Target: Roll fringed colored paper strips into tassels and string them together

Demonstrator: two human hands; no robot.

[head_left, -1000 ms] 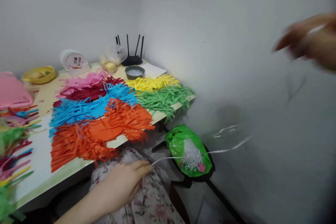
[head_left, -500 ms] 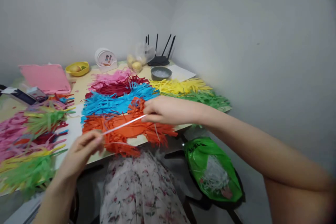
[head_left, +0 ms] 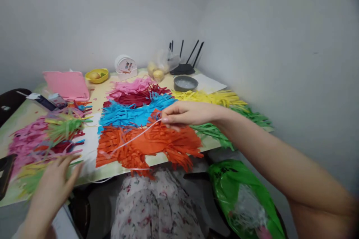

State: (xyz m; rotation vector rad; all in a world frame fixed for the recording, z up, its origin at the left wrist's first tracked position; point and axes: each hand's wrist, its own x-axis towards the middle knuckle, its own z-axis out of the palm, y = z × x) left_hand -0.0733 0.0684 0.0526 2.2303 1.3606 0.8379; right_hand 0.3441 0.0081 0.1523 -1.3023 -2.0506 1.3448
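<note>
Between the fingertips of my right hand, a thin white string is pinched above the orange fringed paper. The string runs down to the left in a loose curve, and part of it hangs over the table's front edge. My left hand is open with fingers apart, over the front of a mixed pile of fringed paper strips. Behind the orange paper lie blue fringed paper, dark red fringe and pink fringe.
Yellow and green fringe lie at the right. Farther back are a grey bowl, a black router, a yellow dish and a pink tablet case. A green plastic bag sits below the table edge.
My left hand has let go of the string and moved left and down, opening. The string has gone from taut to slack. My right hand still pinches it. The view has shifted somewhat.
</note>
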